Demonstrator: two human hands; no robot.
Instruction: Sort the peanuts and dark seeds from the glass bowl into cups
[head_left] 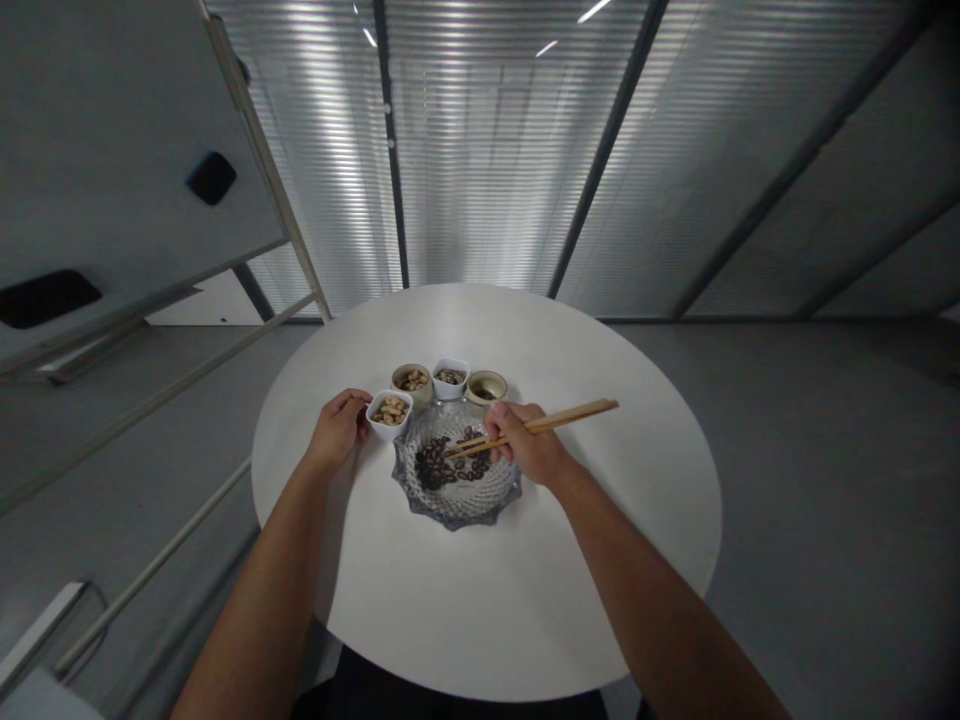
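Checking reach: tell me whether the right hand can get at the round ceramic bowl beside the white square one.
Probably yes. The right hand, holding chopsticks, is close to the round ceramic bowl, and nothing stands between them; the glass dish lies under the hand, not in its way.

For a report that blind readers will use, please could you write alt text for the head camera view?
A person's right hand holds wooden chopsticks over a glass dish of dark beans, while the left hand is against a white bowl of nuts. Behind them, a second white bowl stands between a beige bowl and another beige bowl on a round white table.
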